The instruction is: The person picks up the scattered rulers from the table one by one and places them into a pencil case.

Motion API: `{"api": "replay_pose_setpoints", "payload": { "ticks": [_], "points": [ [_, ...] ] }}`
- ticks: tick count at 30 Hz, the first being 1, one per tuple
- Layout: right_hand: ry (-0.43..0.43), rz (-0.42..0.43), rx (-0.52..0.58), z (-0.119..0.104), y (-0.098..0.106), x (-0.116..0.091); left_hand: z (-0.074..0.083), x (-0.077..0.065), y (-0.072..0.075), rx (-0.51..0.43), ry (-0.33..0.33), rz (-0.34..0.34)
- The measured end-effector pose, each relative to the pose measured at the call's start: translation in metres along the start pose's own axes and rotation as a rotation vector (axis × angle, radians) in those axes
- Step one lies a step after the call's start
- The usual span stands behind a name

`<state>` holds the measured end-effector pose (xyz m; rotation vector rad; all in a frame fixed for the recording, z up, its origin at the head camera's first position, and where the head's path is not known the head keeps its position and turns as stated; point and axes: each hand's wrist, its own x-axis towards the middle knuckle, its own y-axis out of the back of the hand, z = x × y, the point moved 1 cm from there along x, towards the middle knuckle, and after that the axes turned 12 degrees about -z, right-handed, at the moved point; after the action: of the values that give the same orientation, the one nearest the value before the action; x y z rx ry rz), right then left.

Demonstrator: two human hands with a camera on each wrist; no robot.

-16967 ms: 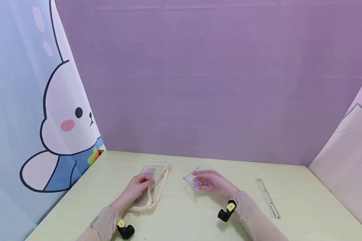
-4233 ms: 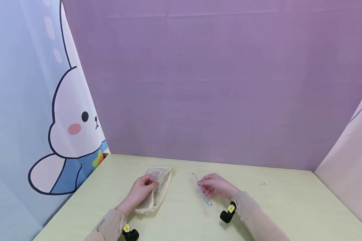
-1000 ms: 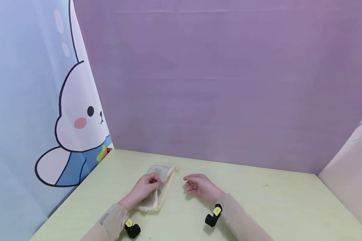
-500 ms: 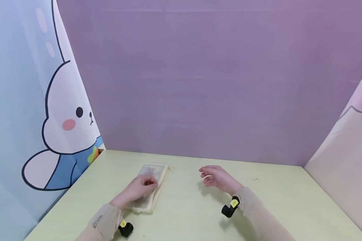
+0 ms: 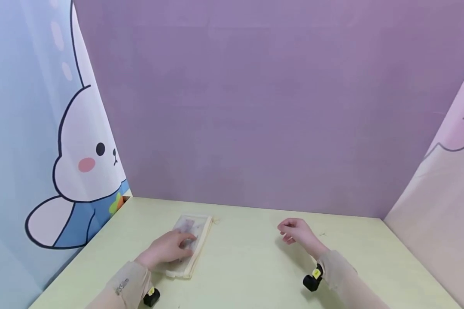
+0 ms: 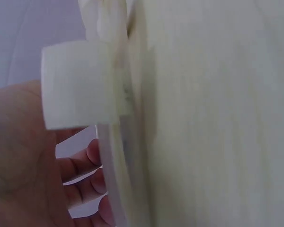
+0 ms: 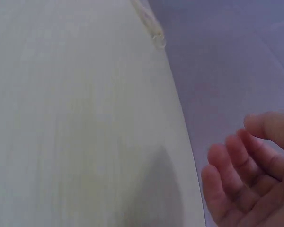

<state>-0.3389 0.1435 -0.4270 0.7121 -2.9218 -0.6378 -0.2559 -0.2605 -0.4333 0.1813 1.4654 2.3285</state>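
Observation:
A see-through pouch (image 5: 201, 231) with a cream edge lies flat on the left of the table, with several flat clear pieces inside. Over it is my left hand (image 5: 170, 248), thumb and fingers spread apart at the pouch's near side. In the left wrist view the fingertips (image 6: 98, 182) are right at the pouch's edge, and a pale flat tab (image 6: 78, 85) hides part of the hand. My right hand (image 5: 299, 233) hovers over the table to the right, apart from the pouch. Its fingers (image 7: 227, 163) hang loosely curled around nothing.
The pale wooden table (image 5: 247, 257) ends at a purple backdrop (image 5: 255, 128). Small dark marks (image 5: 322, 234) show on the tabletop beyond my right wrist. A thin cord loop (image 5: 215, 220) sticks out at the pouch's far corner. A rabbit-print curtain (image 5: 87, 141) hangs at left.
The set square and then the ruler have left my right hand and the tabletop. My left hand has let go of the pouch's mouth, which now lies flat. My right hand has drawn away rightward.

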Motion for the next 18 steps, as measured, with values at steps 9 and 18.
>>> {"api": "replay_pose_setpoints", "payload": {
  "ticks": [9, 18],
  "points": [
    [0.02, 0.168, -0.319, 0.001, 0.0, 0.002, -0.023, 0.004, 0.005, 0.074, 0.159, 0.021],
    [0.004, 0.097, -0.473, 0.017, 0.003, -0.001, 0.004, 0.005, 0.013, 0.164, 0.113, 0.15]
  ]
}}
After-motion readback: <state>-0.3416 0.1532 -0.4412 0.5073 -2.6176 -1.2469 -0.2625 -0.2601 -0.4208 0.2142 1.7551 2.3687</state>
